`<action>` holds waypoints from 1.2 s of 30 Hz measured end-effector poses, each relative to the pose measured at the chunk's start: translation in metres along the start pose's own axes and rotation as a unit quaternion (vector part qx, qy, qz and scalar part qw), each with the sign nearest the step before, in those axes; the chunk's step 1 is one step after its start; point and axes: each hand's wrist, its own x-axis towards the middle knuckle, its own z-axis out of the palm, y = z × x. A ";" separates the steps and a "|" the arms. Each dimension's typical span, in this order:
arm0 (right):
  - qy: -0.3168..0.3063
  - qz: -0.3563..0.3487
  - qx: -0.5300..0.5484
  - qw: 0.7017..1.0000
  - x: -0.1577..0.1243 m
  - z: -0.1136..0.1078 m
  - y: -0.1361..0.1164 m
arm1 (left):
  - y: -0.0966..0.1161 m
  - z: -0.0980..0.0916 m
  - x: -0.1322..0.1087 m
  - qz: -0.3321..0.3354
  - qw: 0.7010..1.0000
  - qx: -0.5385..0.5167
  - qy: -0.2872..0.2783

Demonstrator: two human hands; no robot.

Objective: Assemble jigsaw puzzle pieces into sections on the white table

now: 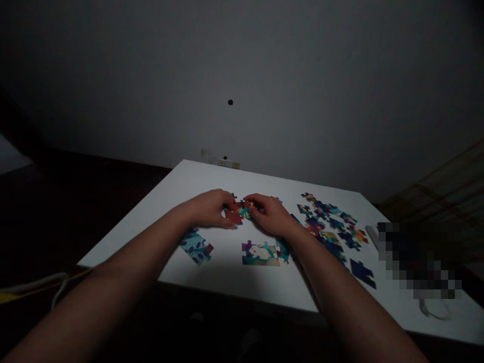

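At the middle of the white table, both hands work on a small cluster of jigsaw puzzle pieces (234, 217), reddish-brown on the left and teal with yellow on the right. My left hand (214, 207) is closed on the reddish-brown side, thumb at the lower edge and fingers at the top. From the right, my right hand (269, 214) pinches the teal side, its fingertips partly hiding it. Whether these pieces are fully interlocked I cannot tell. Nearer me lie a joined section with a white animal (260, 253) and a teal leaf-patterned section (197, 247).
Many loose puzzle pieces (328, 222) are spread over the right side of the white table (227, 280). One dark blue piece (362, 273) lies near the front. A pixelated area covers something at the right end. Behind the table stands a grey wall (151, 91) with a socket strip (229, 164).
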 end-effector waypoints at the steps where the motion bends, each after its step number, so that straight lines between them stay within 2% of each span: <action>1: 0.000 0.001 -0.002 1.000 0.000 0.000 0.001 | 0.000 0.000 0.000 0.003 1.000 0.001 -0.003; 12: 0.001 -0.005 -0.006 1.000 0.000 -0.001 0.002 | -0.004 -0.001 -0.001 0.006 0.999 -0.031 -0.028; 22: -0.008 -0.029 0.005 1.000 0.000 0.000 0.005 | -0.001 -0.006 -0.002 0.028 0.998 -0.016 -0.049; 26: 0.006 0.007 0.007 1.000 -0.001 0.000 0.007 | 0.004 -0.010 -0.003 0.022 0.997 0.028 -0.067; 30: 0.001 0.042 0.061 0.997 -0.003 -0.002 0.017 | 0.007 -0.012 -0.003 0.011 0.995 0.072 -0.063; 36: -0.003 0.061 0.103 0.993 -0.003 -0.005 0.024 | 0.003 -0.010 -0.003 0.025 0.996 0.068 -0.058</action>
